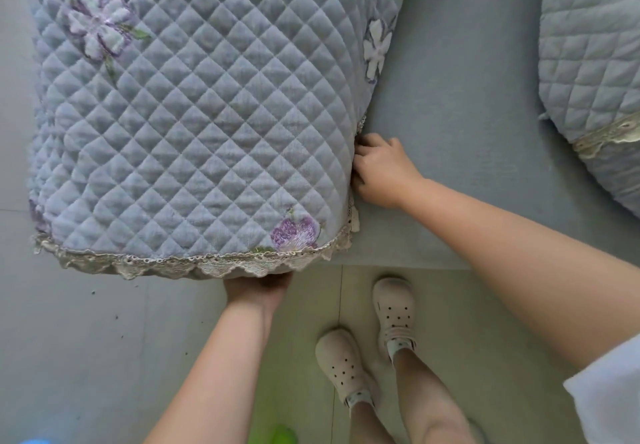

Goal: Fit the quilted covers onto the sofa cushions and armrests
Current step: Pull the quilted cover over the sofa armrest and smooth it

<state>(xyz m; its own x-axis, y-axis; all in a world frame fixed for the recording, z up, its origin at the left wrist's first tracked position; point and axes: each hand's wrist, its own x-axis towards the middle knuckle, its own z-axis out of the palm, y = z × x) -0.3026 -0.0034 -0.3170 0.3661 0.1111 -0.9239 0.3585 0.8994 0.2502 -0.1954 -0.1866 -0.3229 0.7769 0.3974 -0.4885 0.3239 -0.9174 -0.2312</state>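
- The quilted cover (194,108), pale blue-grey with embroidered flowers and a lace trim (180,263) along its near hem, already lies over a bulky sofa part, most likely an armrest, and hides the whole top of it.
- Judged from how it lies, this cover is nearly fitted: the top looks smooth, and what remains is tucking and tidying its edges.
- The right hand (382,170) is at the cover's right edge, where that edge meets the bare seat (460,114); its fingers are curled and pushed in against the fabric, apparently tucking or pinching the hem.
- The left hand (258,291) is under the cover's near hem, just below the lace; only its back and wrist show, so whether it grips the fabric cannot be told.
- To the right of the cover, across the bare seat, a second quilted cover (588,63) with its own lace edge lies bunched and looks not yet fitted.
- The grey seat between the two still has no cover, so a good part of the task seems left.
- Hidden or unclear: both hands' fingertips, the cover's far and left sides, and the sofa part beneath it.
- The second cover is cut off by the frame, and the person's shoes (394,308) stand on the floor below the cover's near right corner.
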